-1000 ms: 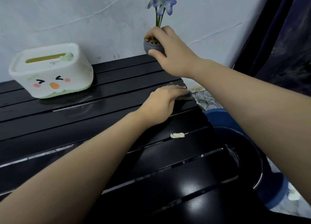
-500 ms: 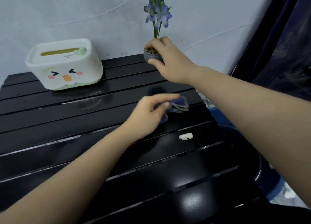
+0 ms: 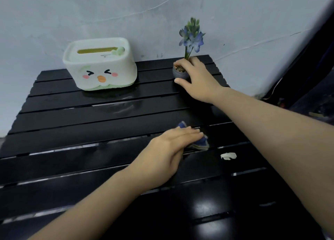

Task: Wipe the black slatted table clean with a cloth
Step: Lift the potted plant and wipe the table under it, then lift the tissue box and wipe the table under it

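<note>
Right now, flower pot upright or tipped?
Upright: the flower pot sits level on the table, stem vertical, right hand gripping it.

Pale grey plastered wall (image 3: 126,14) behind, crossed by thin hairline cracks (image 3: 162,6). Dark curtain-like fabric (image 3: 310,88) at right edge, details indistinct. Soft overhead light, reflected as a bright glossy patch (image 3: 207,206) near the front. Floor barely visible at far left.

Head view, steeply down onto table (image 3: 72,124)
</note>
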Demonstrator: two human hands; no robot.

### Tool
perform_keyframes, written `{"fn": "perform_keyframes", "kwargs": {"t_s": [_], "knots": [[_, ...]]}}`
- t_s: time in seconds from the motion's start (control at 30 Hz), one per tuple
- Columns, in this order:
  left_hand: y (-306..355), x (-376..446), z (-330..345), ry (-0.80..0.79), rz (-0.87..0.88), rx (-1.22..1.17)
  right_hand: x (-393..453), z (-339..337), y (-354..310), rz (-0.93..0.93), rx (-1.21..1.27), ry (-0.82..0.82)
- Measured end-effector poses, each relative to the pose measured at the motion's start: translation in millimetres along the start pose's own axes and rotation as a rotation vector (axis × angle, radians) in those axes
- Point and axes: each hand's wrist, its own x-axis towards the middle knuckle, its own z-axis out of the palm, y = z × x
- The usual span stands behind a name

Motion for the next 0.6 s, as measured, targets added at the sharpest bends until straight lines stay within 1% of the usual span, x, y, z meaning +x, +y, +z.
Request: {"fn": "perform_keyframes", "kwargs": {"t_s": [0.03,0.1,0.17,0.23,0.27,0.33,0.37,0.4,0.47,0.53,0.6], "knots": [[0.9,-2.3,-0.7,0.007,0.002,-0.042,-3.2,-0.1,-0.5,0.026,0.008,0.005],[0.3,-1.3,-5.6,0.093,-0.066,-0.185,-14.2,1.3,-5.4,0.103,0.043,0.046],[-3.0,1.5,-14.7,0.208,-0.209,-0.318,-29.9,4.0,-16.6,0.202,0.096,0.114],[-10.7,0.9,-28.0,0.308,-0.329,-0.377,-49.6,10.6,-32.6,0.252,0.128,0.236],[-16.1,-2.1,-36.4,0.374,-0.373,-0.393,-59.9,15.4,-42.7,0.240,0.110,0.333],[-28.8,-12.9,-58.1,0.539,-0.464,-0.444,-74.9,26.5,-65.4,0.154,0.042,0.536],[-36.4,-20.0,-71.3,0.623,-0.508,-0.460,-77.4,32.1,-76.3,0.095,0.032,0.585],[-44.9,-28.1,-85.4,0.699,-0.548,-0.463,-76.0,37.8,-86.5,0.037,0.047,0.581],[-65.7,-45.4,-116.7,0.829,-0.619,-0.446,-61.7,46.2,-105.3,-0.037,0.145,0.460],[-89.5,-61.8,-152.3,0.955,-0.669,-0.376,-37.0,51.2,-120.1,-0.034,0.278,0.291],[-118.1,-77.5,-186.9,1.064,-0.717,-0.277,-8.0,54.5,-130.3,0.015,0.408,0.163]]}}
